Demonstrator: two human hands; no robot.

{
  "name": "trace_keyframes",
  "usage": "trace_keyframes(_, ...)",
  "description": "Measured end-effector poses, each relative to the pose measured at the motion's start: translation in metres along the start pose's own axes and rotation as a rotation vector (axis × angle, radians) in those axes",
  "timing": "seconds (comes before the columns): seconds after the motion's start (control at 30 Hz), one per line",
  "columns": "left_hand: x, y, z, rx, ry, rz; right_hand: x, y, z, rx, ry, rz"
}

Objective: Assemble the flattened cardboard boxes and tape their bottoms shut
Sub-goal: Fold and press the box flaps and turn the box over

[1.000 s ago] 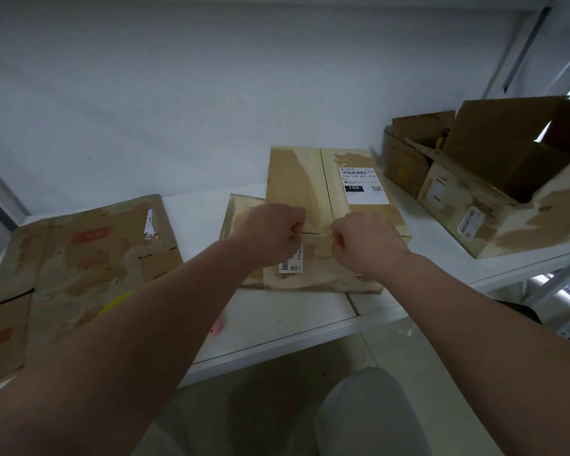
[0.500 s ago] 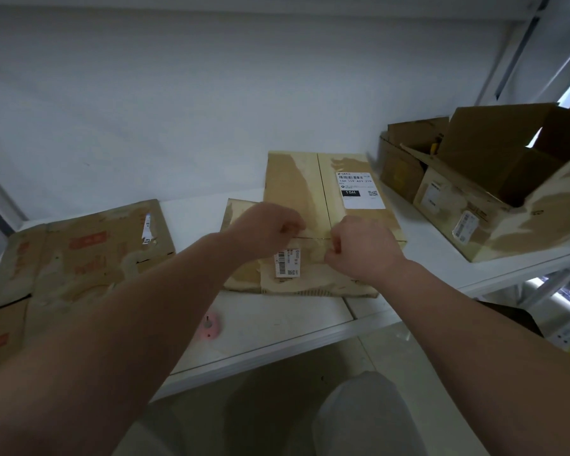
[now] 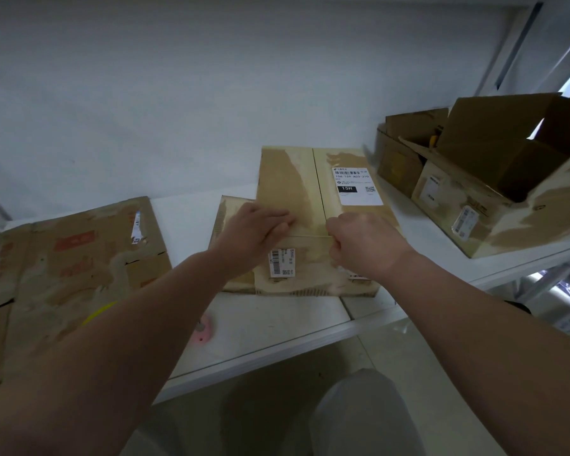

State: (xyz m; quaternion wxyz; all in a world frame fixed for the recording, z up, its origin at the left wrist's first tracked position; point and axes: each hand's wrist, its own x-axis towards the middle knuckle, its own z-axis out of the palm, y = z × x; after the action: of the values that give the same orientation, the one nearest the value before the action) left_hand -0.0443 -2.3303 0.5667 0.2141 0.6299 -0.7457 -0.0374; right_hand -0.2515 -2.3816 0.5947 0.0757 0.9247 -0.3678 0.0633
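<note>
A brown cardboard box with a white shipping label lies flat on the white table, on top of another flattened piece. My left hand lies on the box's left panel with its fingers stretched flat. My right hand is curled at the fold line just right of the centre seam, pinching what looks like a strip of tape or the flap edge; what it holds is hidden by the fingers.
A large flattened cardboard box lies at the left of the table. Two open assembled boxes stand at the right. A small pink object lies near the table's front edge, beside a yellow thing under my left forearm.
My left hand has uncurled from a fist and now lies flat on the box's left panel, slightly further up. My right hand stays curled at the fold line.
</note>
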Motion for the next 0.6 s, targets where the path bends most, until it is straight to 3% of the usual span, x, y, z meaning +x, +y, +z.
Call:
trace_keyframes(0.13, -0.007, -0.002, 0.005, 0.037, -0.001, 0.012, -0.001, 0.003, 0.007, -0.011, 0.085, -0.046)
trace_keyframes(0.27, -0.006, -0.001, 0.004, 0.088, 0.016, 0.042, 0.001, -0.004, 0.002, -0.189, -0.002, -0.089)
trace_keyframes(0.4, -0.006, -0.001, 0.005, 0.095, 0.026, 0.031, 0.001, -0.001, 0.013, -0.261, 0.078, -0.184)
trace_keyframes(0.6, 0.000, 0.000, -0.002, 0.147, -0.066, -0.054, 0.000, -0.004, 0.018, -0.311, 0.082, -0.202)
